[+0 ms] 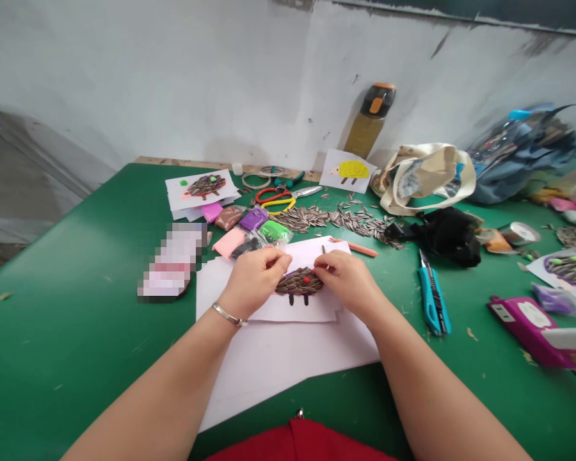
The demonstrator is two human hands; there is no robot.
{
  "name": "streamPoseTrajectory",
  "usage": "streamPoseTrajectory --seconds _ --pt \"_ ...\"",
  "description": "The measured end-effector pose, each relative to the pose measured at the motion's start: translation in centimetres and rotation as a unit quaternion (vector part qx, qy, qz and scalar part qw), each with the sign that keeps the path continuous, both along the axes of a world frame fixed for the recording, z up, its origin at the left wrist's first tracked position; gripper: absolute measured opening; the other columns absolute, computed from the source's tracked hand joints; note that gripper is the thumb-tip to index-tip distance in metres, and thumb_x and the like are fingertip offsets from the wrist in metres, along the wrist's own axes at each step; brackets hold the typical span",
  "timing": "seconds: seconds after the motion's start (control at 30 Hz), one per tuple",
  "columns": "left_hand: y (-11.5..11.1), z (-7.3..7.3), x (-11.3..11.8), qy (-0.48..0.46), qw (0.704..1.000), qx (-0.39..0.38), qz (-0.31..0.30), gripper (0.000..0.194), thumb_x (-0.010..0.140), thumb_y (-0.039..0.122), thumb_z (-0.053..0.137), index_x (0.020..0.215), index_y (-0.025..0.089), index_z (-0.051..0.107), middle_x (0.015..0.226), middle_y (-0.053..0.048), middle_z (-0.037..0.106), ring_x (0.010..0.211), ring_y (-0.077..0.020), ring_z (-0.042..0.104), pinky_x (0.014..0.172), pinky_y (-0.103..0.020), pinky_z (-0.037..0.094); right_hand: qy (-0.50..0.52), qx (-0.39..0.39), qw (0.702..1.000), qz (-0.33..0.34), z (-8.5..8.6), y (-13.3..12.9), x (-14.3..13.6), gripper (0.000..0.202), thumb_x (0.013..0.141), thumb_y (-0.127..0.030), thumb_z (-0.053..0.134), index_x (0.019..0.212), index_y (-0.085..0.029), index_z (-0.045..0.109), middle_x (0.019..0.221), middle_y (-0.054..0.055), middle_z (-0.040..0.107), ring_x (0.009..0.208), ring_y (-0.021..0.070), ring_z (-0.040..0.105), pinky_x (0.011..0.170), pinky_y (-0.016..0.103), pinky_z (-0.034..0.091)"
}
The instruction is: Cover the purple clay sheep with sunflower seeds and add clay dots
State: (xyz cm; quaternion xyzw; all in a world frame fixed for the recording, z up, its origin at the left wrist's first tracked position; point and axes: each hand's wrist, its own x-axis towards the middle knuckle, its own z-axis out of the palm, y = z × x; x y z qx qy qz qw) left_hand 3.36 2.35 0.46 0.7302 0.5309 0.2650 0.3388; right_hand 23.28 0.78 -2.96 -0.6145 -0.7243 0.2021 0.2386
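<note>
A hedgehog picture covered in sunflower seeds, with black legs and a small red dot, lies on white paper in front of me. My left hand is at the picture's left end, thumb and fingers pinched together; what they hold, if anything, is hidden. My right hand is over the right end, its fingertips closed beside the seeds. A tiny dark sliver pokes up by those fingertips, too small to name. Under the picture lie more white sheets.
Loose sunflower seeds, scissors and packets of coloured clay lie behind the paper. A phone is at left. To the right are a blue utility knife, a black cloth-like bundle and a purple glue gun-like device.
</note>
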Motion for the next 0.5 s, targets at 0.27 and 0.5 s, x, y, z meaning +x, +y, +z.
streamPoseTrajectory --seconds 0.27,0.5 --pt "0.18 -0.29 -0.09 0.035 0.999 0.011 -0.008 0.034 0.088 0.028 0.046 0.057 0.018 0.055 0.058 0.004 0.057 0.059 -0.0113 0.051 0.06 -0.025 0.035 -0.034 -0.002 0.999 0.018 -0.18 0.16 0.17 0.022 0.084 -0.015 0.051 0.081 -0.022 0.072 0.079 0.003 0.064 0.079 0.0171 0.056 0.069 0.027 0.039" --pt "-0.38 -0.25 -0.08 0.18 0.979 0.065 -0.075 0.025 0.09 0.029 0.046 0.07 0.019 0.058 0.072 0.0 0.063 0.066 -0.0145 0.055 0.059 -0.027 0.033 -0.035 0.001 0.999 0.01 -0.05 0.08 0.04 0.021 0.083 -0.014 0.053 0.083 -0.022 0.073 0.083 0.004 0.065 0.083 0.0179 0.057 0.074 0.028 0.04"
